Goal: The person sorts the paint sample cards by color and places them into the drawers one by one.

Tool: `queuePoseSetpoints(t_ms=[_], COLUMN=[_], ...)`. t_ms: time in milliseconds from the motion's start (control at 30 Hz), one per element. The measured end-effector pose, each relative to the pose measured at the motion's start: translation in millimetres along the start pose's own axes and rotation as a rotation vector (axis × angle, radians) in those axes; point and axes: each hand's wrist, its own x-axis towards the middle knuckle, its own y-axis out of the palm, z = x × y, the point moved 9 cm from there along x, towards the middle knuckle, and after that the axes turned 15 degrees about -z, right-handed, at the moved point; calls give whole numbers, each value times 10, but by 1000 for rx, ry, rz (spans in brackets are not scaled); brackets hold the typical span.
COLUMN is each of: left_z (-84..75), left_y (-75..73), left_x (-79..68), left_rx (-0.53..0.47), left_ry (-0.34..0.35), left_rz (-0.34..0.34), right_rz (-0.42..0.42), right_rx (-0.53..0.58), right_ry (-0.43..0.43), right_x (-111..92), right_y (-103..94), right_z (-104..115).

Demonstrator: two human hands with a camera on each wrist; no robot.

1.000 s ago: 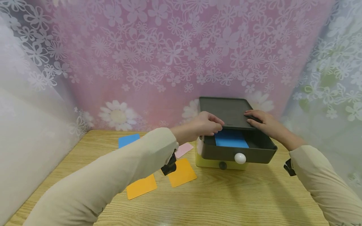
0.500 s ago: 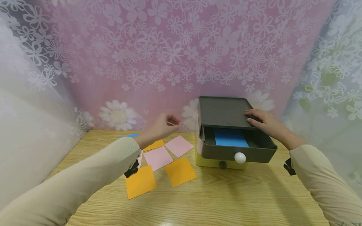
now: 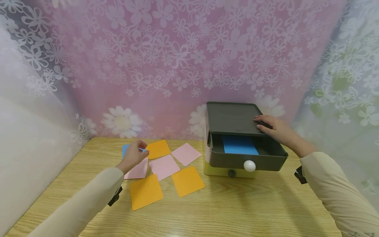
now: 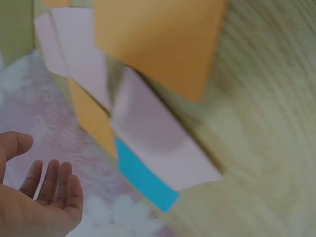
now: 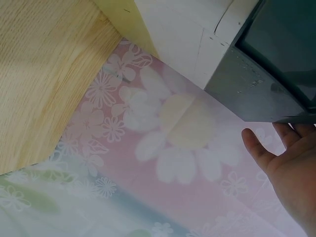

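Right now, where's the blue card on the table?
Head view, left: the blue card lies partly hidden by the left hand, left of an orange card.

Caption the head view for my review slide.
Left hand near orange, pink and blue cards; right hand touching a dark-topped drawer unit, upper drawer open with a blue card inside.

Left forearm slants from the frame's lower left to the left hand, left of centre, fingers loosely bent with thumb apart; right forearm angles from lower right to the right hand, right of centre, fingers directed leftward, thumb spread.
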Motion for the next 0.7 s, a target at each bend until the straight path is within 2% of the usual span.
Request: queuePoseSetpoints(t_ms=[167,333,467,700], left_z=[294,553,694,902], left_y=[-37,-40,-59,-75], left_x=[-37,13,61,127], left_rx=[62,120,152,213], left_ry=[7,-5,-4,-51], left_rz=[-50,-49,-51,-67], right_rz=[-4,-5,-2,6], right_rx=[10,7,5,7], right_ry=[3,4,8,16], right_x=[-5,-5,-2,2], right_y=[-1,1,5,15], right_z=[-15,-33,-29,-11])
